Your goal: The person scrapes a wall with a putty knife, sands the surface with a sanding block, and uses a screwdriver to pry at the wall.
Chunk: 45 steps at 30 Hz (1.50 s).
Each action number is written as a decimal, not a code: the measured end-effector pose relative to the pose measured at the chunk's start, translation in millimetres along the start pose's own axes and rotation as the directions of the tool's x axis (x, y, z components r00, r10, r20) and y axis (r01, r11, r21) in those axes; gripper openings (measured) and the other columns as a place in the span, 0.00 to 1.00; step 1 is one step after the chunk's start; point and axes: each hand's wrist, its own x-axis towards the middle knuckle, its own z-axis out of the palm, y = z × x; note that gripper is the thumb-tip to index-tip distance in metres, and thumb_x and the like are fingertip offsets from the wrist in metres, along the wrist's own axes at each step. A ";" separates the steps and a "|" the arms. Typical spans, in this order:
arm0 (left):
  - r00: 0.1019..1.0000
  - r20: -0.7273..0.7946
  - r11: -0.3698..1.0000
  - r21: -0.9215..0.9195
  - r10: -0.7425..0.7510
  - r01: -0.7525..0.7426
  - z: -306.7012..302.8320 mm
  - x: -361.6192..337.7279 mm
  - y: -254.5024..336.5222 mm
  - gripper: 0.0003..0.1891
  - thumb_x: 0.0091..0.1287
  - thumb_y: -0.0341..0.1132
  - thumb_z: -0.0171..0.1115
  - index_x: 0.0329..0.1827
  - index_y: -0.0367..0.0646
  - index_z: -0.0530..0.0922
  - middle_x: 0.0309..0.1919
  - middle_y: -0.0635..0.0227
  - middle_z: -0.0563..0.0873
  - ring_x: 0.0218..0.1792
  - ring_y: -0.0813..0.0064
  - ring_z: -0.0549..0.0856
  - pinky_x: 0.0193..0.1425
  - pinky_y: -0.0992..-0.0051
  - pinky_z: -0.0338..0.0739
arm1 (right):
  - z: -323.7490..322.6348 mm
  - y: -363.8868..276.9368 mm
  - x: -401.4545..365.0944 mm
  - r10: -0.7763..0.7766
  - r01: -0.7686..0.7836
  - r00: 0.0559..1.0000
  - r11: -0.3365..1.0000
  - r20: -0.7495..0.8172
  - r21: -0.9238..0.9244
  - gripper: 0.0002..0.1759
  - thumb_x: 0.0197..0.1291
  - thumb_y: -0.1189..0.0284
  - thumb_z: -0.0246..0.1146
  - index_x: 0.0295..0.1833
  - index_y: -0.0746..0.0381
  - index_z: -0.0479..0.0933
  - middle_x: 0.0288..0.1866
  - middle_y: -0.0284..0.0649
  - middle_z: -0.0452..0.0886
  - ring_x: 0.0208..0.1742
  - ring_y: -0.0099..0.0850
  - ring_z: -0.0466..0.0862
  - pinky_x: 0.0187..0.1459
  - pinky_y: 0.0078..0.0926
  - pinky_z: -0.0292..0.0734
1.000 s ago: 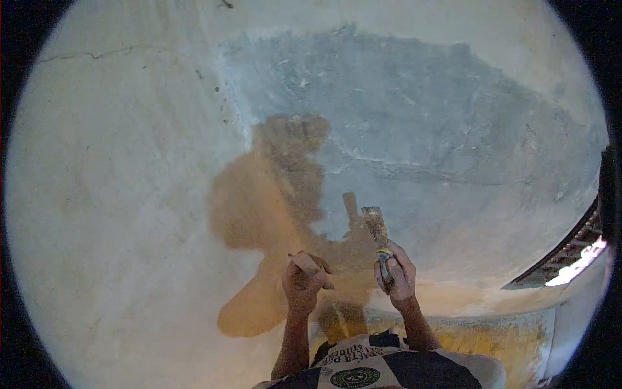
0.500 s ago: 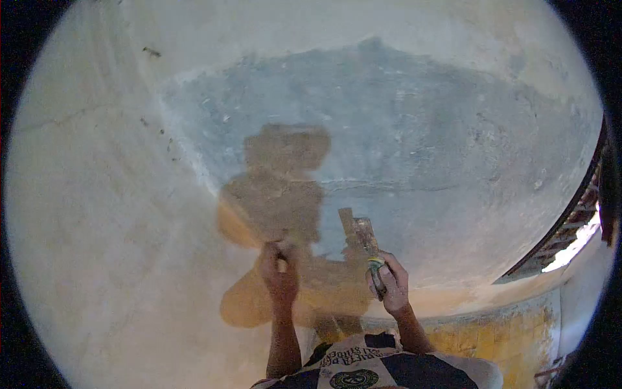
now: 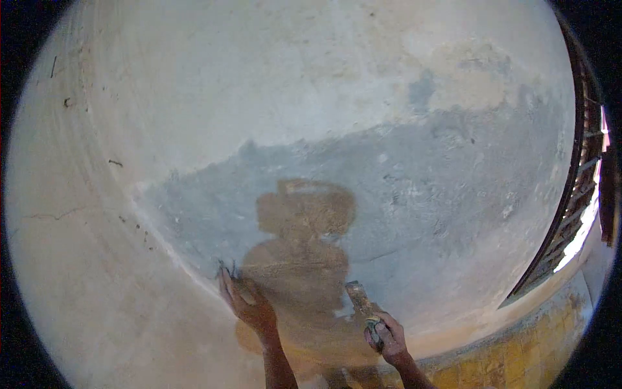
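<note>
A broad wall (image 3: 272,84) fills the view, with a grey-blue patch (image 3: 427,168) across its middle. My left hand (image 3: 249,305) is raised against the wall at the patch's lower left edge, its fingers apart and stretched upward, nothing seen in it. Lower right of centre, my right hand (image 3: 387,337) is wrapped round the handle of a putty knife (image 3: 359,298). The knife's stained blade points up and left, near the lower part of the patch. Whether the blade touches the wall I cannot tell.
A shadow (image 3: 304,259) of a head and body falls on the wall between my hands. Yellow, worn wall (image 3: 486,363) runs along the lower right. At the right edge, dark roof beams (image 3: 576,194) border a bright gap.
The view has tilted upward, so the patch sits lower. My left hand has moved out to the left and its fingers have opened. My right hand still holds the putty knife.
</note>
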 end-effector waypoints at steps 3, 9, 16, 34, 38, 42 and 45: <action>0.988 0.150 0.997 -0.062 -0.043 0.053 -2.7 -22.2 5.6 0.37 0.81 0.51 0.50 0.82 0.34 0.56 0.81 0.43 0.59 0.79 0.46 0.61 0.82 0.52 0.55 | -15.5 -6.3 0.6 0.078 -0.077 0.996 0.996 0.030 -0.033 0.29 0.75 0.50 0.58 0.60 0.67 0.75 0.31 0.37 0.80 0.24 0.22 0.76 0.25 0.22 0.71; 0.692 0.533 0.750 -0.151 -0.486 0.644 4.9 53.0 -51.2 0.39 0.79 0.55 0.53 0.82 0.34 0.57 0.80 0.43 0.60 0.79 0.43 0.60 0.82 0.52 0.54 | -9.4 -12.1 8.0 -0.045 0.039 0.994 0.997 -0.101 -0.061 0.29 0.74 0.48 0.58 0.59 0.65 0.74 0.24 0.38 0.78 0.16 0.21 0.71 0.18 0.22 0.64; 0.840 0.542 0.995 -0.083 -0.006 0.061 -21.1 -21.4 13.1 0.51 0.73 0.55 0.59 0.84 0.29 0.44 0.82 0.34 0.47 0.83 0.35 0.46 0.82 0.41 0.37 | 15.6 -3.4 26.1 -0.087 0.087 0.996 0.996 -0.008 0.022 0.28 0.74 0.50 0.58 0.57 0.67 0.74 0.22 0.38 0.76 0.13 0.22 0.69 0.14 0.23 0.63; 0.851 0.494 0.934 -0.356 0.178 0.011 -51.9 33.8 -39.7 0.49 0.73 0.54 0.59 0.82 0.26 0.48 0.80 0.31 0.53 0.82 0.30 0.45 0.82 0.39 0.41 | 101.3 19.9 17.4 0.159 -0.124 0.946 0.983 -0.283 0.138 0.26 0.67 0.55 0.60 0.58 0.67 0.76 0.21 0.38 0.75 0.10 0.24 0.68 0.10 0.22 0.61; 0.933 0.348 0.938 -0.345 0.090 0.039 -40.1 76.1 -65.0 0.49 0.74 0.55 0.58 0.82 0.25 0.48 0.80 0.32 0.53 0.82 0.31 0.45 0.82 0.37 0.38 | 116.8 -8.2 4.5 -0.118 0.106 0.960 0.993 -0.253 -0.059 0.26 0.68 0.58 0.63 0.64 0.63 0.73 0.26 0.34 0.76 0.15 0.21 0.71 0.13 0.20 0.62; 0.733 0.641 0.948 -0.319 0.228 -0.016 -59.9 19.4 -39.1 0.49 0.73 0.54 0.60 0.83 0.26 0.47 0.80 0.31 0.52 0.82 0.31 0.44 0.82 0.39 0.40 | 126.9 -30.3 3.1 -0.260 0.196 0.917 0.954 -0.303 -0.226 0.27 0.68 0.60 0.65 0.66 0.61 0.70 0.29 0.34 0.76 0.18 0.17 0.69 0.16 0.16 0.61; 0.776 0.592 0.886 -0.452 0.216 0.099 -61.2 20.8 -43.1 0.49 0.73 0.53 0.60 0.83 0.27 0.46 0.81 0.33 0.51 0.83 0.33 0.43 0.82 0.38 0.38 | 131.7 -33.3 4.3 -0.283 0.186 0.904 0.935 -0.319 -0.303 0.25 0.70 0.61 0.63 0.66 0.61 0.69 0.30 0.34 0.76 0.19 0.15 0.67 0.18 0.14 0.59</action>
